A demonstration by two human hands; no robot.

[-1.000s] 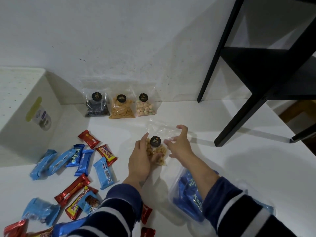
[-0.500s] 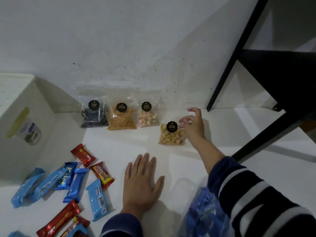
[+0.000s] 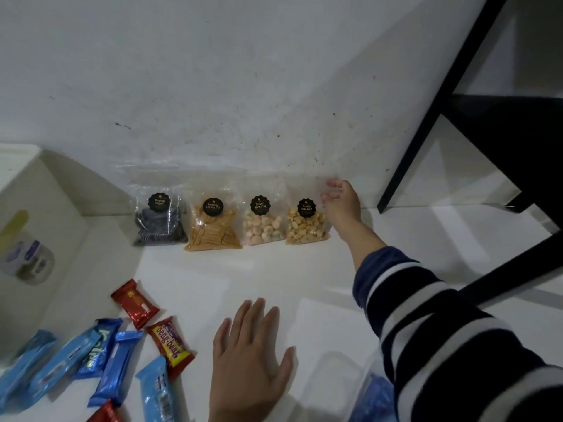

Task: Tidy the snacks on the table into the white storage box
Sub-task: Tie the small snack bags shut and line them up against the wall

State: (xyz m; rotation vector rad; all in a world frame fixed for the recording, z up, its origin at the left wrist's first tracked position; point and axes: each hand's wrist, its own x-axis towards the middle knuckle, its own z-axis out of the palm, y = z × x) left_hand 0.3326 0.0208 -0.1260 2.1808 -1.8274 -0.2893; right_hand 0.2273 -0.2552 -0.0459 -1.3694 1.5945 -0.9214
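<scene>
My right hand is at the peanut bag's right edge, fingers apart, perhaps touching; left hand lies flat, farther.

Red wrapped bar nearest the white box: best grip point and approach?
Pinch the red bar across its short width at mid-body, coming straight down from above. It lies flat on the table, angled, apart from the other wrappers, so both long edges look free for the fingers. The crimped ends would probably slip. The left hand, flat on the table, is nearer.
</scene>
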